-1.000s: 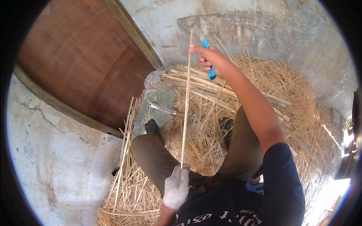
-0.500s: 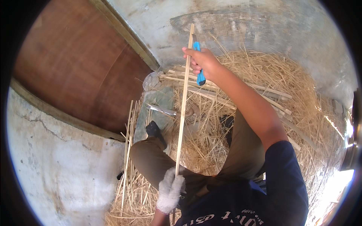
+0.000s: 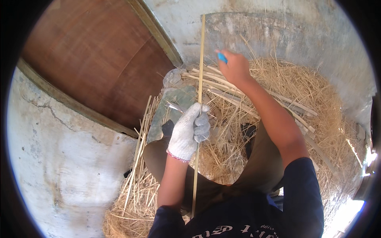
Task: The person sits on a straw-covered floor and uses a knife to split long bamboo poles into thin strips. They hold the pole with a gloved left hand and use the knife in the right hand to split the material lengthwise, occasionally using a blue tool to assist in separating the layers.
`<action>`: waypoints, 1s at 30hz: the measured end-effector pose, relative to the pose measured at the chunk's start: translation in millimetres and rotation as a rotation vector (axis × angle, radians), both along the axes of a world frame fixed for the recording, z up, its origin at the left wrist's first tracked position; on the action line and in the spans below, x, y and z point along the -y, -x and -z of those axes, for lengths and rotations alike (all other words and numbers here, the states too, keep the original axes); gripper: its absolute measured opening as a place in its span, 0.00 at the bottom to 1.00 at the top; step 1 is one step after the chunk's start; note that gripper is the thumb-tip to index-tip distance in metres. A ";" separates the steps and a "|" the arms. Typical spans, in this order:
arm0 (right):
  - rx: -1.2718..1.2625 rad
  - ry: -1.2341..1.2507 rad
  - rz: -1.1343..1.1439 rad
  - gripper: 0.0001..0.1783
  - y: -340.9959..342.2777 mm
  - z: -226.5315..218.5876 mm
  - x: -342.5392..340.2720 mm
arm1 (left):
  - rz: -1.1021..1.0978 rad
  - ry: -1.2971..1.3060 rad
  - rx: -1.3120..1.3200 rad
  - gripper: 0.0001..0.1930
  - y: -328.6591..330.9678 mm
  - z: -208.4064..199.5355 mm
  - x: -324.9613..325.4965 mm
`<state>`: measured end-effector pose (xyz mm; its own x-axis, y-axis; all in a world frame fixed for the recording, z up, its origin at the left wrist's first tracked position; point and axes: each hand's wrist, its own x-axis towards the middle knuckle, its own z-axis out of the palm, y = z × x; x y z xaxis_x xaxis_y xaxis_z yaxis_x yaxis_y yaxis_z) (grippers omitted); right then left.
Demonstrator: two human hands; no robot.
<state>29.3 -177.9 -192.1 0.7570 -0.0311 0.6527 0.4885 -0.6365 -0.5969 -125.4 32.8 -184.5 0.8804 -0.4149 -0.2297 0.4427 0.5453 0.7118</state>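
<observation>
My left hand [image 3: 190,130], in a white and grey work glove, grips a long thin bamboo strip [image 3: 200,67] near its middle. The strip runs nearly upright from my lap to the top of the view. My right hand [image 3: 235,66] is bare and stretched forward, closed around a blue-handled tool [image 3: 222,57], just right of the strip's upper part. Whether the tool touches the strip is unclear. My knees sit below both hands.
A heap of straw-like shavings [image 3: 301,91] covers the ground ahead and to the right. More bamboo strips [image 3: 137,154] lie at the left of my legs, others [image 3: 222,85] ahead. A brown wooden door [image 3: 91,59] and concrete wall [image 3: 59,170] stand at left.
My left hand has slid up the strip from its lower end to its middle. The right hand with the blue tool has moved away to the right of the strip.
</observation>
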 end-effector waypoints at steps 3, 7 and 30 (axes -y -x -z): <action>0.051 0.337 -0.050 0.12 4.8 8.6 -13.6 | -0.058 -0.159 0.036 0.13 1.5 4.6 4.7; 0.264 0.519 -0.112 0.08 23.1 20.3 -44.4 | -0.163 -0.235 0.048 0.13 1.4 11.7 -0.7; 0.027 0.586 0.026 0.03 10.1 8.8 -66.4 | -0.229 -0.168 -0.002 0.15 4.7 7.7 -15.1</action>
<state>19.2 -111.6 -200.9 0.7440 0.3224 0.5853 0.4780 -0.8688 -0.1291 -130.1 47.8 -192.3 0.9462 -0.1613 -0.2806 0.3234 0.5057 0.7998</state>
